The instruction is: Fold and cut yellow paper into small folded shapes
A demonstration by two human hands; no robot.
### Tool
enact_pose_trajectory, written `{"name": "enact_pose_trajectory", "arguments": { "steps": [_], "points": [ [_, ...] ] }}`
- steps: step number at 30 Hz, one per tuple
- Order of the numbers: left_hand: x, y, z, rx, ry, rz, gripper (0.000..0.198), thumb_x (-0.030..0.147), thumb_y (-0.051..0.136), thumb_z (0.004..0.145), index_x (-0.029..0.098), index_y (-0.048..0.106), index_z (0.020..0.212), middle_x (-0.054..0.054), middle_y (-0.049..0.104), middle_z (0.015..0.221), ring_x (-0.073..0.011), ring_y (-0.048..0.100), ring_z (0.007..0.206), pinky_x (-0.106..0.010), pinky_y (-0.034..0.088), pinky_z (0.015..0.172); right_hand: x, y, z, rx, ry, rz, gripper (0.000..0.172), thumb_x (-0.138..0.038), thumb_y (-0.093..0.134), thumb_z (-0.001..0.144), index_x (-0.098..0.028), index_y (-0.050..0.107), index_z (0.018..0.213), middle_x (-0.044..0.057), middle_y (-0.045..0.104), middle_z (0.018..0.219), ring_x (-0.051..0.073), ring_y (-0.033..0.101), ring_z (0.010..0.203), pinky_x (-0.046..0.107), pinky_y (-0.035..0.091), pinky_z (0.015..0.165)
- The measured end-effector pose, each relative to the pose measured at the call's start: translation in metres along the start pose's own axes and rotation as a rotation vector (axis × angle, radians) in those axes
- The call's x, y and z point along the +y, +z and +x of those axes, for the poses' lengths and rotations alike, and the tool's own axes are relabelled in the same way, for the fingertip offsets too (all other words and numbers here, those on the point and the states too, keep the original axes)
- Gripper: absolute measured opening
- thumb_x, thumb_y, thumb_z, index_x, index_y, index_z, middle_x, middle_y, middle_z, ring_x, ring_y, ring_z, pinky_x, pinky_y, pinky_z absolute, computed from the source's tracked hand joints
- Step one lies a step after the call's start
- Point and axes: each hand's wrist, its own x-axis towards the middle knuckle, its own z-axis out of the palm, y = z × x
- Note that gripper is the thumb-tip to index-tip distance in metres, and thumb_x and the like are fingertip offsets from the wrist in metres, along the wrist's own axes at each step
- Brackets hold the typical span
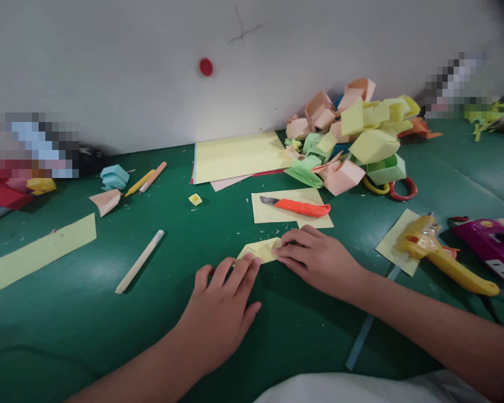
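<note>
A small piece of folded pale yellow paper (260, 247) lies on the green table between my hands, with creases and slanted corners. My left hand (220, 310) is open, its fingers stretched forward and fingertips pressing the paper's near left part; the thumb stands apart. At the paper's right end, my right hand (319, 257) pinches the edge between thumb and fingers. Just beyond lies an orange box cutter (302, 207), blade out to the left, on a yellow paper piece (262, 212).
Folded paper boxes (373, 145) are heaped at the back right, beside stacked paper sheets (239, 158). A yellow glue gun (445, 257) and a purple tool (491, 240) lie right. Left are a paper strip (42, 252), a pale stick (140, 262) and pencils (147, 178). A white wall (143, 73) stands behind.
</note>
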Motion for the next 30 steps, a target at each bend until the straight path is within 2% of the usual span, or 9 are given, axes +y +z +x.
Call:
{"name": "enact_pose_trajectory", "arguments": {
  "steps": [6,12,17,23,27,30],
  "points": [
    [0.002,-0.005,-0.001,0.045,-0.001,-0.009,0.043,0.028,0.043,0.100,0.016,0.058,0.139,-0.009,0.062,0.140,-0.0299,0.056,0.117,-0.048,0.037,0.087,-0.002,-0.004,0.001,-0.028,0.003,-0.055,0.024,-0.028,0.050,0.103,-0.023,0.074,0.104,0.007,0.069,0.106,0.020,0.058,0.088,0.035,0.052,0.077],
    [-0.008,-0.009,-0.001,0.123,-0.033,-0.086,0.038,0.017,0.037,0.100,0.019,0.068,0.123,-0.004,0.068,0.133,-0.0282,0.058,0.117,-0.047,0.035,0.085,-0.002,-0.011,0.001,-0.063,0.014,-0.132,0.027,-0.031,0.048,0.104,-0.026,0.075,0.105,0.007,0.069,0.108,0.022,0.058,0.091,0.036,0.050,0.075],
    [-0.015,-0.005,0.002,0.154,0.006,-0.095,0.033,0.015,0.041,0.099,0.015,0.072,0.113,-0.006,0.070,0.128,-0.0287,0.059,0.115,-0.047,0.039,0.084,0.001,-0.015,-0.001,-0.079,0.017,-0.148,0.025,-0.033,0.051,0.103,-0.030,0.075,0.109,0.006,0.067,0.111,0.022,0.058,0.093,0.035,0.049,0.074],
    [-0.024,0.005,0.008,0.182,0.202,-0.043,0.030,0.012,0.046,0.098,0.009,0.071,0.114,-0.013,0.071,0.121,-0.0288,0.062,0.108,-0.043,0.048,0.082,0.004,-0.015,-0.003,-0.056,0.026,-0.149,0.026,-0.032,0.050,0.103,-0.028,0.076,0.109,0.007,0.068,0.111,0.022,0.059,0.093,0.037,0.049,0.078],
    [-0.029,0.009,0.010,0.162,0.207,-0.088,0.031,0.013,0.044,0.099,0.011,0.069,0.116,-0.013,0.070,0.118,-0.0267,0.063,0.104,-0.042,0.051,0.084,0.005,-0.011,-0.002,-0.048,0.051,-0.099,0.028,-0.031,0.049,0.103,-0.026,0.076,0.108,0.007,0.069,0.107,0.022,0.060,0.090,0.037,0.051,0.079],
    [-0.029,0.010,0.011,0.122,0.189,-0.113,0.035,0.013,0.041,0.099,0.011,0.064,0.126,-0.012,0.069,0.122,-0.0268,0.062,0.106,-0.043,0.052,0.087,0.006,-0.008,-0.001,-0.038,0.065,-0.073,0.027,-0.031,0.050,0.103,-0.025,0.076,0.108,0.008,0.069,0.107,0.023,0.060,0.091,0.038,0.052,0.079]
  ]
}}
